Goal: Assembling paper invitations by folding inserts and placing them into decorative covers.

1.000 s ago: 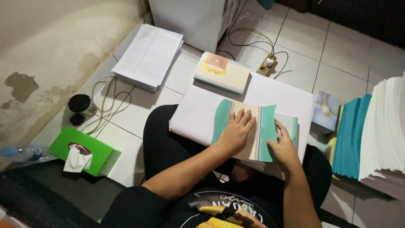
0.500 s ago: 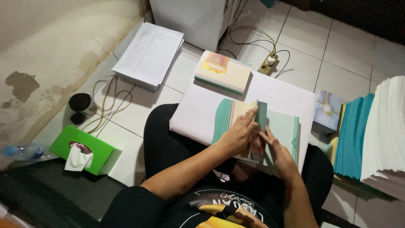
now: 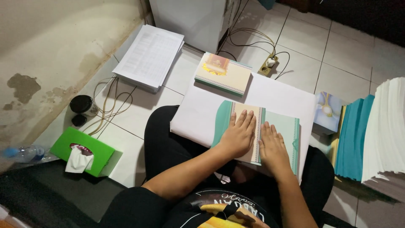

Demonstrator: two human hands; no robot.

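Head view: our left hand (image 3: 237, 137) and right hand (image 3: 273, 148) press flat, fingers slightly spread, on the folded teal-and-cream card (image 3: 257, 133) lying on a white sheet (image 3: 198, 114) across our lap. We judge it light, stiff, easily creased, best held by its edges; its long axis runs left-right.

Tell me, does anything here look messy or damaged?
The wall on the left is stained, with a patch of paint flaked off. A clear plastic bottle lies on its side below it, and loose cables sprawl over the floor tiles.
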